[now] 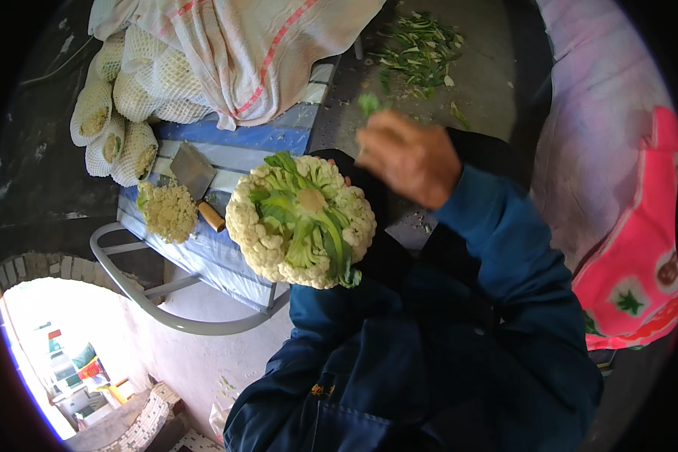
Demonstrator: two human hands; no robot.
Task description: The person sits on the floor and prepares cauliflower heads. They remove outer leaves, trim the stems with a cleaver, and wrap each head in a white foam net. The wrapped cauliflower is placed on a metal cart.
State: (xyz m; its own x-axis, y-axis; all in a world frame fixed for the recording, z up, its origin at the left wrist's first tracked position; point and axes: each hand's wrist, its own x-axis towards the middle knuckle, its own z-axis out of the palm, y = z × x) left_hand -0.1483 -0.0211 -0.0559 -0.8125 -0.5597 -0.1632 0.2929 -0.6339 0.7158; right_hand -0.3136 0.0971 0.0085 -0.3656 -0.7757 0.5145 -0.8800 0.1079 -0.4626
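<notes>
A large cauliflower head (254,237) rests stem side up on my left hand (347,181), which is mostly hidden beneath it; only fingertips show at its far right edge. Its cut stem (311,201) faces me, with trimmed green leaves around it. Beyond and to the right, my right hand (409,158) is blurred, its fingers curled around a small green leaf piece (369,104) that sticks out past them. On the low table (234,148) at left lie a broad-bladed cleaver (194,170) with a wooden handle (211,217) and a smaller cauliflower (171,213).
Several cauliflowers in white foam nets (152,79) are stacked at the table's far left, partly under a striped towel (248,56). Cut leaves (421,51) lie heaped on the floor. A curved metal tube (169,319) borders the table's near end. Pink cloth (621,260) hangs at right.
</notes>
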